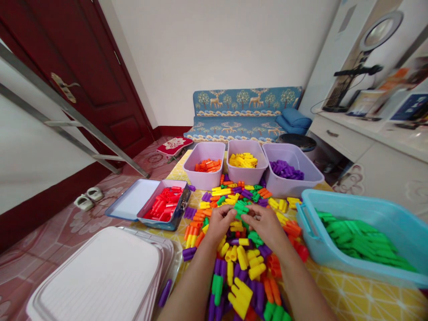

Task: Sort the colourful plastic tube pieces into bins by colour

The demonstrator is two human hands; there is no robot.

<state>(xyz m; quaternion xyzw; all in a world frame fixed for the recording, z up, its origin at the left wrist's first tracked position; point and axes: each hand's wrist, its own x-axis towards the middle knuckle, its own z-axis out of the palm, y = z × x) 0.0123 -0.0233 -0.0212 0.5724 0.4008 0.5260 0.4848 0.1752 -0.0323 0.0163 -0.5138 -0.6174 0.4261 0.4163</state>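
Observation:
Over the middle of a loose pile, my left hand and my right hand meet at green plastic pieces. Fingers of both hands are closed on them; whether they are one joined piece or two, I cannot tell. Below lie tube-shaped plastic pieces in yellow, purple, orange, red and green, some joined in rows. Close to my forearms is a hand-shaped yellow piece.
Lilac bins hold orange, yellow and purple pieces. A blue tub with green pieces stands right. Left are an open case with red pieces and stacked white lids. A patterned sofa stands behind.

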